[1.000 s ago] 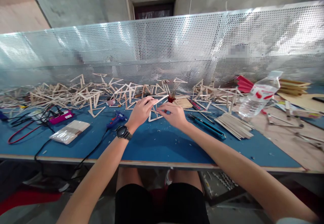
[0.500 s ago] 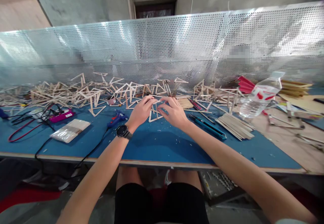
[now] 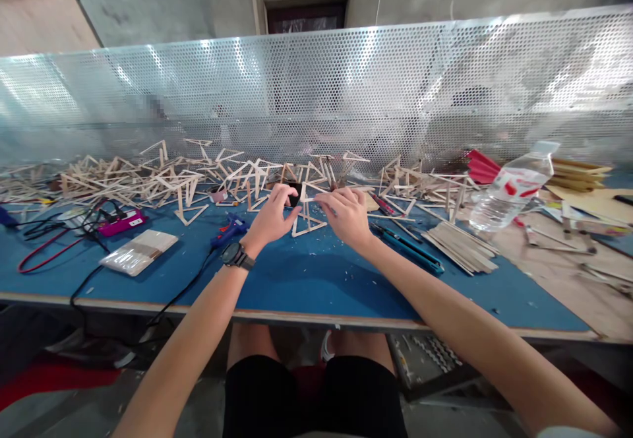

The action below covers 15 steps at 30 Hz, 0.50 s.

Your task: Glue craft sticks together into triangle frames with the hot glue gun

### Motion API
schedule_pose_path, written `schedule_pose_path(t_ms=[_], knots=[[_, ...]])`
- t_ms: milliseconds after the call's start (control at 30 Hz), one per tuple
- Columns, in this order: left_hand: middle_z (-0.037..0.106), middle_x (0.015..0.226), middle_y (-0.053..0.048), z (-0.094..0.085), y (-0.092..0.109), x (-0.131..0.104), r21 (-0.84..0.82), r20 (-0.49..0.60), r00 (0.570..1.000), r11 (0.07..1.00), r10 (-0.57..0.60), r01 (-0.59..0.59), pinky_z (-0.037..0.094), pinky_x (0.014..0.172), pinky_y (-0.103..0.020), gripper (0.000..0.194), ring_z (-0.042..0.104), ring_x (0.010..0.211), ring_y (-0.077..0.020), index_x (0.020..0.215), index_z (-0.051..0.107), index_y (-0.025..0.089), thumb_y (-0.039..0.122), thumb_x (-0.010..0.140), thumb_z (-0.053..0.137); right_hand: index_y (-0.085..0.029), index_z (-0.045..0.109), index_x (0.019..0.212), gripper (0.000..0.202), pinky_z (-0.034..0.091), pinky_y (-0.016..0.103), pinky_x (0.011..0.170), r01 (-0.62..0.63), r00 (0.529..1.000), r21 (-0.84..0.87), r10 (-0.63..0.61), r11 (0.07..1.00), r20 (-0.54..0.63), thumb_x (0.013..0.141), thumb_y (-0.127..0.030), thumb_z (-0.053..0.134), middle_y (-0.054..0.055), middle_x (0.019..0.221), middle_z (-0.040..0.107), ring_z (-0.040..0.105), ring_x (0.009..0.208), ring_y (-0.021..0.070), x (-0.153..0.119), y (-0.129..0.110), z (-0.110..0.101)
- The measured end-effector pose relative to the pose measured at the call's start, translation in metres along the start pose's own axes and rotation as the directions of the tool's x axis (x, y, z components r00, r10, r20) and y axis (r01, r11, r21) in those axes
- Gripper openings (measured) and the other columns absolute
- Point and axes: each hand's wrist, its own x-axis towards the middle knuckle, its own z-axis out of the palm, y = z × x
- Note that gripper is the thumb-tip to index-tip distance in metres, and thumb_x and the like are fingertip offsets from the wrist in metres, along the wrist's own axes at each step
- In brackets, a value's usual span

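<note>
A small frame of thin wooden sticks (image 3: 309, 229) stands on the blue tabletop between my hands, its triangular base flat and its uprights leading to a short top stick. On its left side, my left hand (image 3: 273, 220) is open, thumb and fingers apart in a curve, with no stick visible between them. My right hand (image 3: 347, 215) is closed in a pinch at the upper right of this frame, on the end of the top stick. The right fingertips partly hide the contact. A dark object (image 3: 295, 194) shows behind my left fingers.
Stick frames (image 3: 133, 184) are heaped along the perforated metal screen (image 3: 316, 95). A blue glue gun (image 3: 230, 230), a packet of sticks (image 3: 140, 252) and a purple power strip (image 3: 121, 222) lie left. Right are a teal cutter (image 3: 410, 250), loose sticks (image 3: 462, 245) and a bottle (image 3: 512, 187).
My left hand has opened and drawn slightly left and down, off the frame. The right fingers have closed together at the top stick. The frame shows more fully now.
</note>
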Motion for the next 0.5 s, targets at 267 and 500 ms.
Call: schedule_pose_path(t_ms=[267,500], knots=[[0.06,0.102,-0.008,-0.001,-0.013,-0.012,0.056,0.567,0.82,0.996,-0.083,0.062,0.046,0.073,-0.033,0.021,0.058,0.076,-0.0188,0.102,0.071,0.021,0.036,0.09,0.061,-0.027,0.071,0.111,0.021,0.034,0.042,0.096,-0.023,0.999,0.001,0.023,1.0,0.025,0.104,-0.024,0.051,0.0,0.113,0.078,0.063,0.102,0.0217,-0.001,0.0,0.001],[0.068,0.099,-0.008,0.004,-0.01,-0.01,0.067,0.579,0.807,0.993,-0.115,0.093,0.045,0.078,-0.033,0.025,0.063,0.086,-0.0217,0.089,0.074,0.021,0.036,0.095,0.056,-0.026,0.068,0.111,0.02,0.036,0.04,0.092,-0.022,1.0,0.012,0.022,1.0,0.022,0.105,-0.025,0.049,0.001,0.111,0.078,0.063,0.101,0.0214,-0.001,-0.001,0.002]])
